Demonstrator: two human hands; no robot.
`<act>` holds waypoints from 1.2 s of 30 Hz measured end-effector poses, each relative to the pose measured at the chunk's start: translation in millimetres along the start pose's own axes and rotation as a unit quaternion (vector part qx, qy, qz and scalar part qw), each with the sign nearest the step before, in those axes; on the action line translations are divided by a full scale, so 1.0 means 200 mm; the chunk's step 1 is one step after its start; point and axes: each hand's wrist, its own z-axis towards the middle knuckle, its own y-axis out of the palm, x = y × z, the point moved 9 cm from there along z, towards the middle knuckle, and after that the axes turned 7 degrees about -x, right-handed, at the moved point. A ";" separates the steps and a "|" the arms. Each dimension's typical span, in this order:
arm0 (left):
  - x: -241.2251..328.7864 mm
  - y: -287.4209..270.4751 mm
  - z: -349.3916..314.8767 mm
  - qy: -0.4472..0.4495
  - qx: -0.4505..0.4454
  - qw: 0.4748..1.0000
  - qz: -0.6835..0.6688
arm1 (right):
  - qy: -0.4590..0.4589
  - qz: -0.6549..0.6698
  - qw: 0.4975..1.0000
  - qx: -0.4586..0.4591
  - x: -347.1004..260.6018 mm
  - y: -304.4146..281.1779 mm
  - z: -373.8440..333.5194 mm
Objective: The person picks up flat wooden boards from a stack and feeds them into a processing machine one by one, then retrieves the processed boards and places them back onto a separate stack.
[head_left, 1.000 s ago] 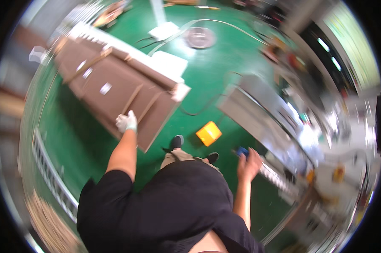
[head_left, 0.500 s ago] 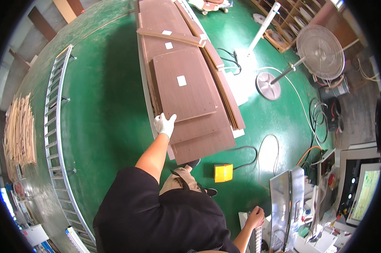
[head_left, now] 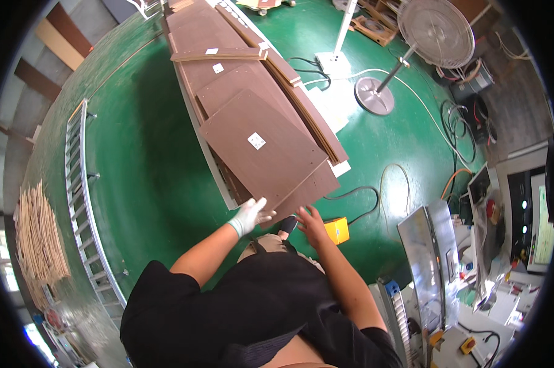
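Observation:
A brown wood-look panel [head_left: 237, 132] with a white label [head_left: 256, 141] lies askew on a long stack of similar panels [head_left: 188, 29]. By its near corner is my left hand [head_left: 247, 218], in a white glove, with its fingers apart; whether they touch the panel I cannot tell. My bare right hand [head_left: 312, 227] hovers just past the near end of the stack, fingers spread and holding nothing. Across the stack farther off lies a narrow brown strip [head_left: 222, 54]. Several long strips [head_left: 311, 116] line the stack's right side.
A yellow box [head_left: 336, 230] with a cable sits on the green floor beside my right hand. To the right stand a fan [head_left: 375, 95] and a machine with a metal cover [head_left: 421, 245]. A ladder [head_left: 76, 178] and a bundle of thin sticks [head_left: 41, 230] are on the left.
The labelled panel has turned askew, its near end swinging right. My right hand has come from beside the machine to the stack's near end. My left hand has opened at the panel's corner.

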 end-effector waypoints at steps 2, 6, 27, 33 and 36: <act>-0.08 0.21 -0.11 -0.022 -0.057 0.998 -0.003 | -0.023 0.110 0.994 -0.002 -0.09 0.09 0.03; -0.21 0.48 -0.23 -0.103 -0.161 0.979 0.070 | -0.189 0.161 0.966 0.071 -0.30 0.04 -0.07; -1.05 2.25 -0.25 -0.157 -0.509 0.645 0.548 | -0.324 0.536 0.440 0.644 1.28 -0.59 -2.10; -1.36 2.54 -0.27 -0.059 -0.537 0.525 0.658 | -0.334 0.601 0.357 0.632 1.29 -0.66 -2.18; -1.41 2.50 -0.15 -0.043 -0.518 0.510 0.685 | -0.348 0.619 0.330 0.622 1.19 -0.80 -2.23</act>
